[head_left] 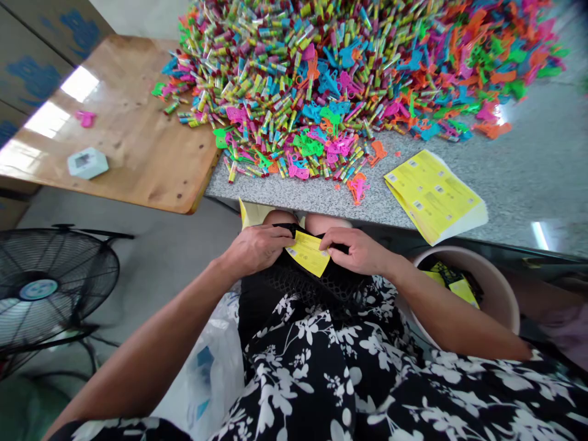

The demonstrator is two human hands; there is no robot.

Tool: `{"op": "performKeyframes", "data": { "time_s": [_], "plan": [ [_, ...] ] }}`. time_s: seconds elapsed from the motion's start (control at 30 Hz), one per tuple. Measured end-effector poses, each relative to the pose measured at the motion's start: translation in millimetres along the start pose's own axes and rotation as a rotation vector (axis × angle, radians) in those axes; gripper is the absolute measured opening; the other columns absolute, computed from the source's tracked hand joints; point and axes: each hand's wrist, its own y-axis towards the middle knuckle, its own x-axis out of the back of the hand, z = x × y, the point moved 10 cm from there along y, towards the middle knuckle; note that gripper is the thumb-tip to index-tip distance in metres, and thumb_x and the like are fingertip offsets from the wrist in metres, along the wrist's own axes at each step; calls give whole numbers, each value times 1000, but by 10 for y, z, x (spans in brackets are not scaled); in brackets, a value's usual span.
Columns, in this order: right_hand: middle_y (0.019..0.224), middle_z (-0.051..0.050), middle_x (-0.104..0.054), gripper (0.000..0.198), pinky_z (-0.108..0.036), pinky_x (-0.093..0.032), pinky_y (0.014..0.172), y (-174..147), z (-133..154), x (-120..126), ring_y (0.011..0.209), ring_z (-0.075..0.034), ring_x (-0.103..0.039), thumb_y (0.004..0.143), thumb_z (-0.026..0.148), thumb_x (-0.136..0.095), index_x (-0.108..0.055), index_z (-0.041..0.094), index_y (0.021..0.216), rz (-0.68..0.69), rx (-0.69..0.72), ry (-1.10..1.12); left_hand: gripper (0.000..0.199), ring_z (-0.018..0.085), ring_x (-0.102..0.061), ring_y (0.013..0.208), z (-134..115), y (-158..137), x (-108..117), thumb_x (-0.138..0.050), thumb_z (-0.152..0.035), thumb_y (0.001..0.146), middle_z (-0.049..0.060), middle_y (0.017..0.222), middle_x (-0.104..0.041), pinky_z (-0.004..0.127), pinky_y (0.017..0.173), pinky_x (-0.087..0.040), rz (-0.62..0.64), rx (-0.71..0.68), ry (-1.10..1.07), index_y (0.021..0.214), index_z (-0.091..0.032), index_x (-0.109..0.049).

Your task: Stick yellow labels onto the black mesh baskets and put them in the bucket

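Left hand: one, the left hand (pixel 261 247) pinches the left end of the card between thumb and finger.
Right hand: one, the right hand (pixel 356 248) has its curled fingers and thumb pinching the card's upper right corner.
Yellow card: one printed yellow card (pixel 309 253), directly between the two hands, tilted, above the lap.
Black netting: one dark bunch of black netting (pixel 298 278) on the lap, beneath the card and just below the hands.
Yellow sheets: one stack of yellow sheets (pixel 434 196) on the grey speckled surface (pixel 381 205), beyond the right hand; its sheets cannot be counted.
Heap: one large heap (pixel 275 73) of small tubes and bright plastic shapes, too many to count, past both hands.
Bin: one pale round bin (pixel 512 306) beside the right forearm, holding at least two yellow pieces and black material.
Wooden board: one wooden board (pixel 156 153) at left, bearing one pink piece (pixel 85 118) and one white box (pixel 87 163).
Fan: one black fan (pixel 39 288), far left.
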Motion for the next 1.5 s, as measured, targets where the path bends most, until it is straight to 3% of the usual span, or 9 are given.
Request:
{"op": "performKeyframes", "data": {
  "time_s": [0.13,0.27,0.43,0.63,0.87,1.0,1.1,1.27,1.5],
  "plan": [
    [113,-8,-74,21,-42,-54,100,-125,88,-6,108,-24,-69,100,25,-58,-72,25,116,-59,30,-65,37,22,-76,112,-15,-80,46,-54,-19,95,5,134,-76,37,103,-60,-43,24,-79,123,-24,-78],
    [116,-10,-71,22,-42,-55,101,-198,61,-21,108,-24,-69,102,29,-59,-71,24,120,-161,-83,-110,28,22,-76,114,-20,-135,47,-60,-34,102,6,129,-78,35,100,-60,-109,61,-105,119,-23,-79],
    [123,-15,-64,23,-53,-54,107,-310,167,48,117,-32,-65,100,38,-64,-69,25,118,-318,-210,-325,24,21,-76,114,0,-217,12,-64,-36,102,6,129,-78,33,100,-60,-190,127,-59,116,-24,-79],
    [162,-23,-44,73,-65,-44,120,-430,280,-241,143,-45,-51,89,58,-76,-54,20,148,-65,-191,-460,27,21,-74,117,-42,-404,-6,-64,-35,102,8,134,-74,32,100,-58,-205,191,-24,126,-23,-71],
    [170,-18,-33,71,-61,-37,127,-476,105,-282,156,-37,-39,92,47,-75,-49,23,154,78,-202,-321,28,22,-71,119,-106,-608,106,-63,-29,100,10,129,-73,34,100,-57,-249,243,-200,127,-22,-67],
    [171,-16,-30,78,-56,-39,127,-438,84,-245,152,-34,-45,88,44,-82,-47,27,155,117,-133,-261,41,16,-68,84,165,-729,122,-57,-41,104,9,128,-70,30,76,-56,-261,470,-263,142,-23,-59],
    [171,-15,-30,78,-56,-40,126,-415,130,-245,150,-33,-46,87,41,-83,-48,28,155,156,-31,-265,52,12,-56,65,369,-788,14,-53,-49,106,7,125,-68,34,77,-54,-176,624,-247,151,-24,-52],
    [172,-15,-27,76,-59,-40,125,-429,116,-230,150,-34,-45,88,40,-83,-48,30,155,180,26,-239,68,15,-60,76,355,-756,-183,-65,-60,97,8,127,-65,36,82,-55,-6,596,-362,152,-24,-53],
    [170,-13,-33,67,-57,-41,124,-466,91,-178,148,-32,-48,91,40,-79,-52,31,152,119,-11,-117,60,21,-64,96,248,-760,-105,-70,-65,91,11,134,-60,38,86,-56,-41,541,-419,137,-26,-66]
  ]
}}
